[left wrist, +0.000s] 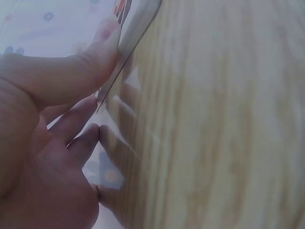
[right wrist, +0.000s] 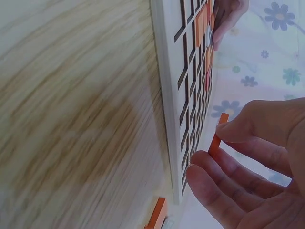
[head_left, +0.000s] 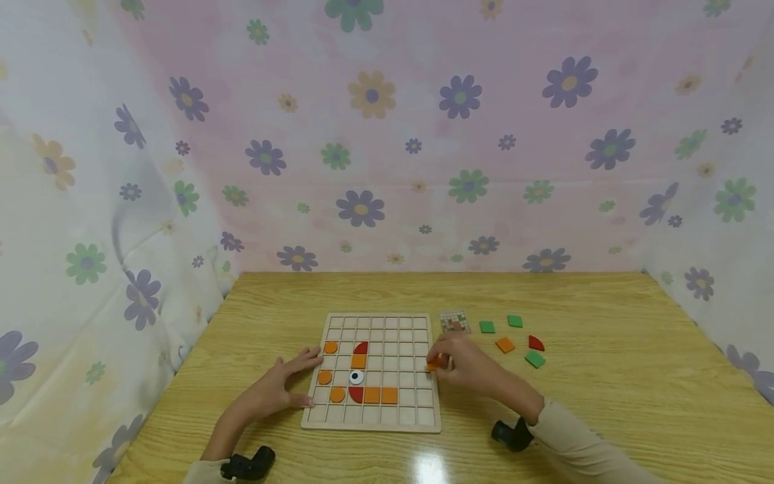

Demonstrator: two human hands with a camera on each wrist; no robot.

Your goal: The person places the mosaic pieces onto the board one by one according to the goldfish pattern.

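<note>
The right hand held a thin orange wooden tile in a pinch between thumb and fingers, above or just beside the right edge of the pale wooden grid board. The wrist view showed the tile edge-on, so its full shape could not be told. The left hand gripped nothing; its thumb and fingers were spread wide, the tips touching the board's left edge, apparently to steady it on the wood-grain tabletop.

On the board, one column carried a red quarter-round piece, an orange square, a white-and-black eye disc and a second red quarter-round. Two more orange squares ran rightward from that last piece, and three orange discs lay towards the left side.

The step in hand seemed to be carrying the tile to a cell. The next move probably called for choosing the compartment, perhaps by the small printed grid card beyond the right hand, then squaring the tile to the cell walls and lowering it flat. Three green squares, an orange square and a red quarter-round lay loose to the right.
</note>
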